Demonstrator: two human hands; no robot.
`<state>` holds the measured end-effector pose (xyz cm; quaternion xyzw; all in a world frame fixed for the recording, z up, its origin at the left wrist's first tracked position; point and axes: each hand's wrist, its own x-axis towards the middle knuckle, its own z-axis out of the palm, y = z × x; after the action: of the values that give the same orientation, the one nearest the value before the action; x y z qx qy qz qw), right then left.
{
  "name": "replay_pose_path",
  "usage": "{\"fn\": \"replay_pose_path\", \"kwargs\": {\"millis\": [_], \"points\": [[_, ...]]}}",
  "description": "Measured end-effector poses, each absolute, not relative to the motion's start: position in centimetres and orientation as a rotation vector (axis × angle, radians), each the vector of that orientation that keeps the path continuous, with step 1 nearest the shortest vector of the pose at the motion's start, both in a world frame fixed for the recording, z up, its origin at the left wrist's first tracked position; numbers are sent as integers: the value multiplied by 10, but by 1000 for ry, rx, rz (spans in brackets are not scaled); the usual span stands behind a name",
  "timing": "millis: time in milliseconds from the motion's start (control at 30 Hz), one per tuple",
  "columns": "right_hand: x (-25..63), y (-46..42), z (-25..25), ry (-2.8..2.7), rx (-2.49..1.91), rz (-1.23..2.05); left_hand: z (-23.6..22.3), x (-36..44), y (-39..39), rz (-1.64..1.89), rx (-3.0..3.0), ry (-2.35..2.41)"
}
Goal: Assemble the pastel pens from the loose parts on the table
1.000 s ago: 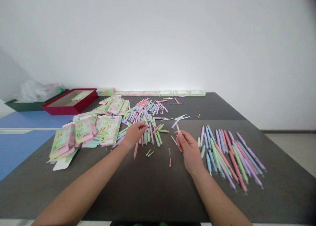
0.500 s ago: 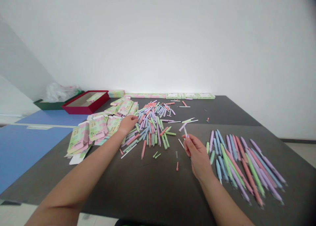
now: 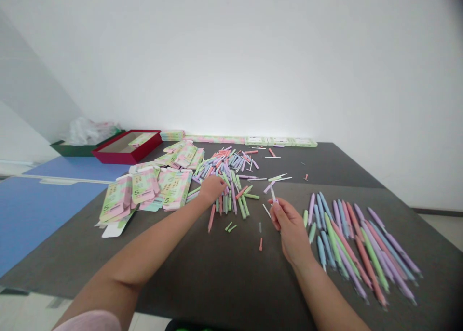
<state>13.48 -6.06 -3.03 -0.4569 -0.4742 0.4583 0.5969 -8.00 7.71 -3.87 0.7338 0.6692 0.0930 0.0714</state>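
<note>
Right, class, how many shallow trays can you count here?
2. The red tray is at the back left; the dark green tray is just to its left, with crumpled clear plastic in it.

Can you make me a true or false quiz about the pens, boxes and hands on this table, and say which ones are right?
1. The right hand holds a slim white pen part. True.
2. The long plastic pens on the right are all blue. False: there are purple, green and red ones too.
3. A crumpled clear plastic bag sits in the dark green box. True.
4. The left hand is in the open dark red box. False: it is at the pile of pastel pen parts.
5. The pile lies to the right of the dark red box. True.
</note>
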Motion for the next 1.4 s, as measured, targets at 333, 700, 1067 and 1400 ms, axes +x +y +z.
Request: {"fn": "replay_pose_path", "kwargs": {"millis": [333,700,1067,1400], "points": [[136,-60,-31,-1097,-1042,1090,-42,-51,83,61,2020,2089],[131,-61,-32,-1164,-1073,1072,-10,-54,52,638,1758,1601],[128,-62,-34,-1435,-1209,1000,8,-40,-6,1039,833,768],[130,-58,-34,-1686,-1399,709,12,-30,-15,1021,1215,981]]}}
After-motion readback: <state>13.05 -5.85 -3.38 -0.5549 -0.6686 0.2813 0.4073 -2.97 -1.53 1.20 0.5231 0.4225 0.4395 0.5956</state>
